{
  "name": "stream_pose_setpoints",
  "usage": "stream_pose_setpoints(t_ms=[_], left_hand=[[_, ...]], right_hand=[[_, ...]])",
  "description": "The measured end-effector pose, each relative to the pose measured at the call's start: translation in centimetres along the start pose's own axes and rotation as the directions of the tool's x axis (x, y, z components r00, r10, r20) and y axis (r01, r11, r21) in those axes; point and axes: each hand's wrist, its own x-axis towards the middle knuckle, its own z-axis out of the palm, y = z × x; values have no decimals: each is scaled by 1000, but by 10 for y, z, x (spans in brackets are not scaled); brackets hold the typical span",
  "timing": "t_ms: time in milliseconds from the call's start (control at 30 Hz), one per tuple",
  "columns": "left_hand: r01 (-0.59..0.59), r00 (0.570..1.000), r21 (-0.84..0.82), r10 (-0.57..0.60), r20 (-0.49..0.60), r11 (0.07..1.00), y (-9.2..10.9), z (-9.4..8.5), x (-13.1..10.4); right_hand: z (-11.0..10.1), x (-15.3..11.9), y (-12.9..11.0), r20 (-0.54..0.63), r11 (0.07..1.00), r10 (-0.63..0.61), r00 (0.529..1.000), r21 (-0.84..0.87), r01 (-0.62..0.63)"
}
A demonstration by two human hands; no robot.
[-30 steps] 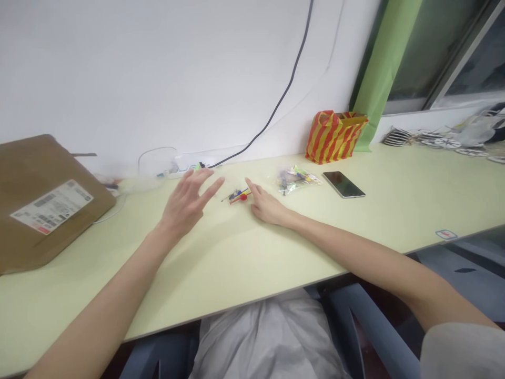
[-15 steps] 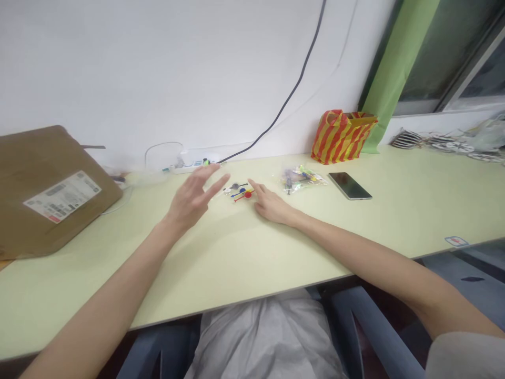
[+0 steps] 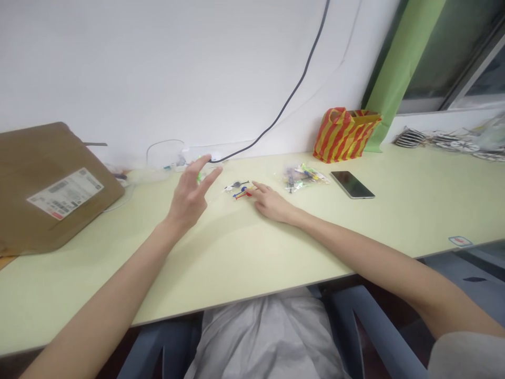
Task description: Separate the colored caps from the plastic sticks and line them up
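My left hand [image 3: 189, 195] is raised over the table, thumb and index finger spread apart. A bright green bit [image 3: 199, 178] shows between them; I cannot tell whether it is held or lies behind. My right hand [image 3: 272, 202] rests on the table, its fingers stretched out over a small group of plastic arrow pieces with round middles. Its fingertips touch or cover part of a red arrow piece [image 3: 241, 196]. Beside that lie a blue arrow piece [image 3: 243, 189] and a dark grey one [image 3: 237, 184]. A small white piece [image 3: 229, 189] lies at their left.
A clear bag of colourful pieces [image 3: 303, 176] and a phone [image 3: 352, 185] lie to the right. Behind stands a red and yellow striped bag [image 3: 346, 136]. A cardboard box [image 3: 55, 195] is at the left. A black cable [image 3: 288, 100] runs down the wall to a power strip [image 3: 197, 154].
My left hand has drawn a little to the left, away from the arrow pieces. The right hand's fingers have come further over the red piece.
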Motion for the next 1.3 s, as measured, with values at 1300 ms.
stream_pose_setpoints(t_ms=[1300], left_hand=[[5, 995, -269, -30, -91, 963, 5, 13, 1]], right_hand=[[-6, 4, -28, -414, 947, -175, 893, 178, 268]])
